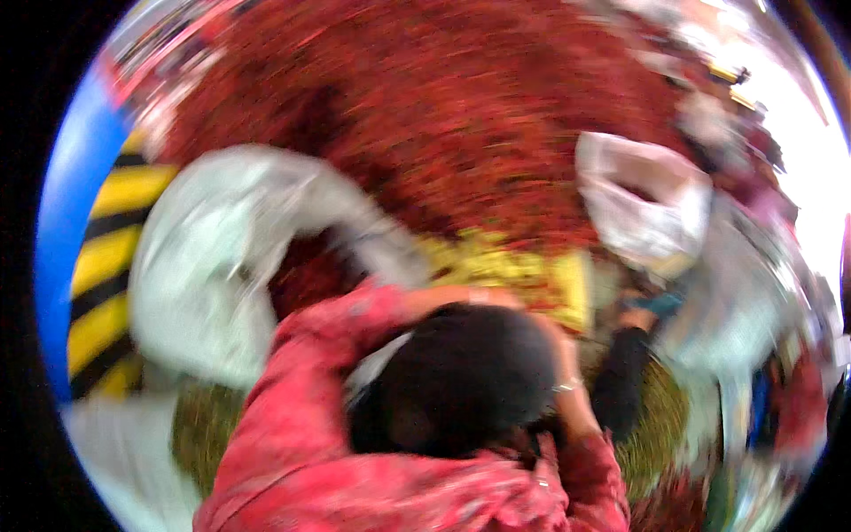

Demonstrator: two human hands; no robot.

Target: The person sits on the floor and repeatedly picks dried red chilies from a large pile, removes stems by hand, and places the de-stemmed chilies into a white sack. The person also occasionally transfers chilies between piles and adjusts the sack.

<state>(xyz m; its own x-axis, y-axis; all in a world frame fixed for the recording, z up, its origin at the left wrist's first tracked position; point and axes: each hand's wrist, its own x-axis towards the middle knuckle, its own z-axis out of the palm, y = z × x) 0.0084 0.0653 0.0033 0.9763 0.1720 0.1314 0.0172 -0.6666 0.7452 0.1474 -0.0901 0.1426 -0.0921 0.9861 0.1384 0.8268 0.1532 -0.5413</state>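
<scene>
Both of my arms, in red sleeves, reach forward around a dark rounded form (459, 379), perhaps a knee; blur leaves this uncertain. My left hand (495, 294) lies along its far edge, a pale band near the wrist. From the other side comes my right hand (550, 329), with a thin bracelet on that wrist. The fingers of both hands are mostly hidden, and no held object can be made out. Just beyond them lie blurred yellow pieces (488, 259) beside a yellow panel or container edge (577, 289). A large heap of what look like red chillies (459, 113) spreads ahead.
A pale plastic sack (199, 266) with red contents stands at left, near a yellow-and-black striped barrier (106, 266). An open white sack (651, 219) stands at right. Nearby are a dark-clad leg (621, 379) and a sandaled foot (641, 316). Blurred sacks and people line the far right.
</scene>
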